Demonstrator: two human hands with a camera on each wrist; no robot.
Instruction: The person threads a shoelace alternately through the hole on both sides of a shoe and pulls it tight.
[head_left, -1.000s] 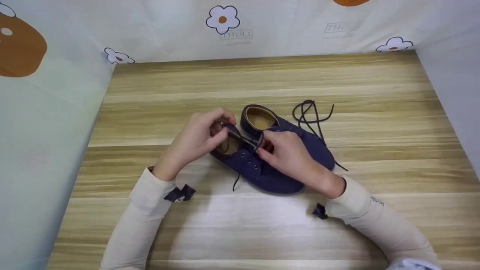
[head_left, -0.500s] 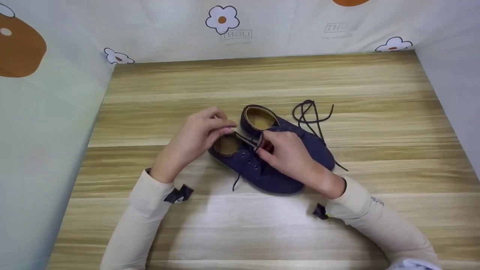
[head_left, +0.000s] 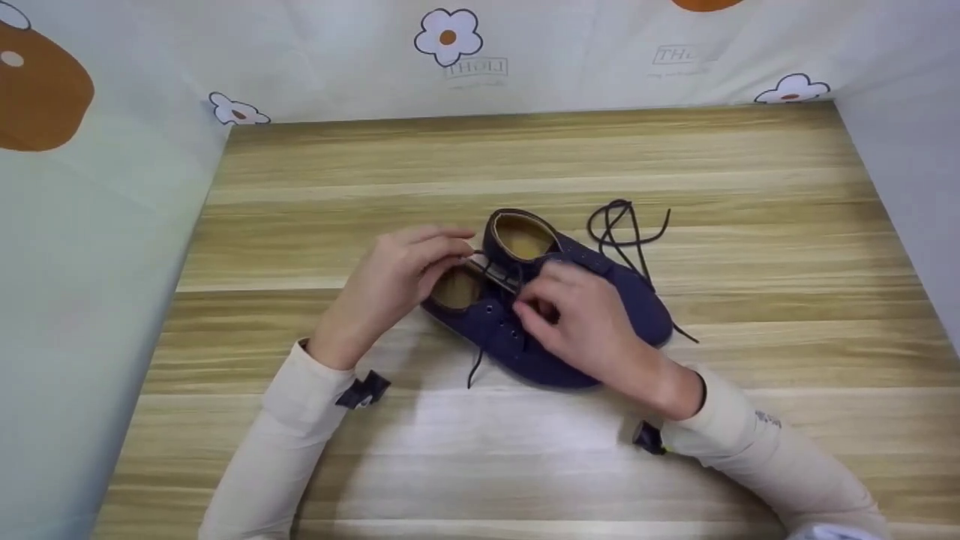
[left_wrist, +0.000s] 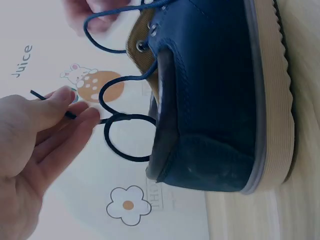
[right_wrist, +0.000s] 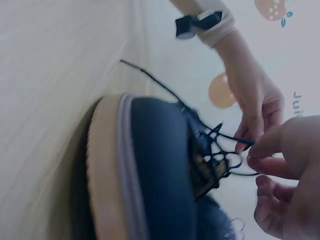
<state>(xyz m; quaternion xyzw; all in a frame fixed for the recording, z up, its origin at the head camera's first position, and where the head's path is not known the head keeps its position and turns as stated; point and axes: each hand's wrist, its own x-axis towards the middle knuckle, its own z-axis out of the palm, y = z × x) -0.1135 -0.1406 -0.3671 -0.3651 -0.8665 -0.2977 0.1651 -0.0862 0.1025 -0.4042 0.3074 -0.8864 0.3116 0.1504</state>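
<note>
A navy lace-up shoe (head_left: 551,367) lies nearest the person, toe pointing right, with a second navy shoe (head_left: 641,296) beside it on the far side. The left hand (head_left: 409,270), at the near shoe's heel opening, pinches one end of a dark shoelace (left_wrist: 102,95) between thumb and fingers. Over the near shoe's eyelets is the right hand (head_left: 581,319), fingers bent. In the right wrist view its thumb and forefinger (right_wrist: 272,145) pinch a stretch of the lace. Loops of lace hang between the hands; the right hand covers part of the tongue.
The far shoe's loose lace (head_left: 619,232) lies in loops on the wood-patterned table (head_left: 360,165). A short lace end (head_left: 474,367) sticks out at the near shoe's side. A printed white sheet (head_left: 337,60) stands behind the table and along its sides.
The left fingers have drawn together on the lace end. The right hand has shifted slightly toward the person and looks blurred. Both shoes lie nearly where they were.
</note>
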